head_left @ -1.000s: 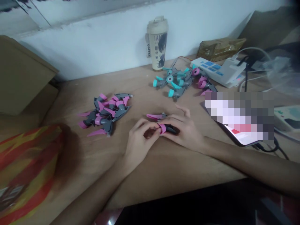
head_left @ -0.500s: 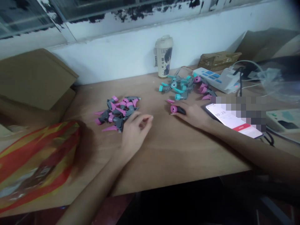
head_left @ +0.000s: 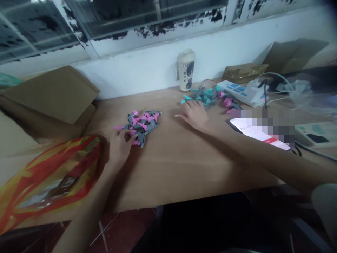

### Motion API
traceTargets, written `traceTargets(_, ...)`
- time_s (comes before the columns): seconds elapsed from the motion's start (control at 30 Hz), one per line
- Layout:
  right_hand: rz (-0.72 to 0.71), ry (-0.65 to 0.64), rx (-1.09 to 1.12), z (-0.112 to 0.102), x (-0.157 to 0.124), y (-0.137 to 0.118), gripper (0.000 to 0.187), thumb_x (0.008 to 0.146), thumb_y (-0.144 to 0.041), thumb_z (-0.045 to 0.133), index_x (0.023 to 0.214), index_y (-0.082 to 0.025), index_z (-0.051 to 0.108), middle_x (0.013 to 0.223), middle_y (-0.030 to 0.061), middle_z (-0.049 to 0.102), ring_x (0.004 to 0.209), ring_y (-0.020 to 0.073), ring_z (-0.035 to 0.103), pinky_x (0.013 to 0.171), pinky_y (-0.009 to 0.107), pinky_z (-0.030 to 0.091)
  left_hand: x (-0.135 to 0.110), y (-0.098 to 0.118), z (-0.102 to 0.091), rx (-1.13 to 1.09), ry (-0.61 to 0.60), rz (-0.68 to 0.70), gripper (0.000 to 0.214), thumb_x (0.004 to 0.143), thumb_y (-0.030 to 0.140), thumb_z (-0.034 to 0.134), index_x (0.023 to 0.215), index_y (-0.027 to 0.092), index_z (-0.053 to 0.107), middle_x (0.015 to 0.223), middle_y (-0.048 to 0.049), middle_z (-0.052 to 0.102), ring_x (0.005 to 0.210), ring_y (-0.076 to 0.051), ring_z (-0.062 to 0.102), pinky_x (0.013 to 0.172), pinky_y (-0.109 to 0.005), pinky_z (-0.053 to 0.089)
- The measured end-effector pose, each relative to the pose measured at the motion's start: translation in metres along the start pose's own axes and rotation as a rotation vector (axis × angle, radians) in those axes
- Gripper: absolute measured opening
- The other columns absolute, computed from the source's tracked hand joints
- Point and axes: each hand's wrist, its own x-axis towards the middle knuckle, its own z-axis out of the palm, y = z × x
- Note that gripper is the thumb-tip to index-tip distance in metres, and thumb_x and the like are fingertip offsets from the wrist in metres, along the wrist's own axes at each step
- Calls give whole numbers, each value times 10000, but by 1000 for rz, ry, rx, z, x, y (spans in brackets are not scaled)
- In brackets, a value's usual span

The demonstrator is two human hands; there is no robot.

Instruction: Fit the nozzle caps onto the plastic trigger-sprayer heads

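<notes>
My left hand rests at the near edge of a pile of grey and pink plastic parts on the wooden table. Its fingers are curled onto one part of that pile. My right hand lies palm down farther back, with its thumb pointing left and its fingers stretched out, touching a pile of grey and teal parts. No part shows in that hand. A few more grey and pink parts lie just right of the teal pile.
A lidded cup stands at the wall. A power strip with cables, a brown packet and a lit phone are on the right. Cardboard boxes and a red-yellow bag fill the left.
My hands have parted. The left hand moved left to the pink pile and curled onto a part. The right hand carried its pink and black piece back toward the teal pile; the piece no longer shows.
</notes>
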Motion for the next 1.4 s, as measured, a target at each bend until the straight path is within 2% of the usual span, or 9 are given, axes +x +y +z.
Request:
traceTargets(0.2, -140, 50, 111, -22, -23, -35, 554, 878, -589, 340, 1053, -127, 592, 1039, 125, 629, 1039, 279, 527, 979, 447, 296, -7, 13, -2, -14, 10, -131, 228, 714, 382, 647, 717, 157, 608, 924, -63, 619, 743, -192, 635, 681, -300, 490)
traceTargets(0.43, -195, -40, 478, -55, -62, -61, 361, 862, -507, 487, 1004, -193, 596, 1039, 49, 665, 1042, 201, 572, 1037, 426, 285, -41, 70, -11, -170, -47, -130, 236, 711, 384, 668, 725, 179, 553, 744, -1, 619, 669, -158, 611, 607, -263, 471)
traceTargets(0.63, -277, -48, 543, -68, -86, -48, 874, 604, -674, 654, 1294, -186, 430, 1284, 121, 545, 1214, 277, 471, 1074, 524, 232, -53, 112, 28, -676, -175, -10, 339, 693, 305, 729, 863, 196, 458, 841, 5, 606, 780, -141, 625, 711, -263, 496)
traceTargets(0.77, -251, 18, 570, -64, -99, -25, 407, 835, -361, 584, 1208, -216, 508, 1143, 59, 644, 1083, 180, 579, 1066, 462, 310, -56, 129, 64, -870, -316, -63, 361, 706, 310, 725, 896, 186, 445, 854, -14, 637, 801, -154, 643, 715, -275, 521)
traceTargets(0.83, -231, 26, 596, -61, -102, -14, 271, 873, -232, 531, 1143, -225, 558, 1050, 23, 686, 990, 140, 624, 1063, 427, 338, -58, 132, 74, -911, -402, -50, 354, 734, 319, 702, 969, 186, 473, 958, -43, 650, 864, -169, 644, 715, -278, 537)
traceTargets(1.03, -63, 21, 643, -54, -102, -2, 247, 833, -295, 603, 1076, -253, 620, 1022, -20, 710, 969, 163, 649, 1044, 448, 391, -57, 122, 67, -878, -576, -15, 291, 866, 320, 544, 1128, 193, 540, 1082, -72, 641, 950, -188, 633, 703, -267, 559)
traceTargets(1.13, -3, 16, 645, -54, -103, -7, 233, 808, -296, 634, 1033, -237, 639, 1008, -16, 714, 1018, 175, 633, 1019, 412, 428, -55, 120, 64, -777, -565, 53, 320, 845, 287, 582, 1155, 216, 545, 1062, -48, 653, 917, -169, 630, 718, -254, 534)
traceTargets(1.3, -63, -45, 645, -58, -107, -19, 225, 851, -242, 574, 1070, -221, 621, 1020, -7, 710, 995, 153, 642, 1046, 375, 401, -56, 125, 64, -557, -514, 147, 318, 787, 339, 653, 1079, 231, 588, 1020, -29, 656, 865, -161, 628, 666, -239, 498)
traceTargets(1.4, -132, -154, 638, -67, -101, -15, 355, 805, -378, 622, 1134, -245, 597, 1103, 12, 680, 1075, 186, 607, 1032, 395, 410, -56, 127, 63, -483, -452, 161, 218, 799, 365, 634, 944, 203, 617, 948, -23, 645, 806, -145, 616, 653, -236, 491)
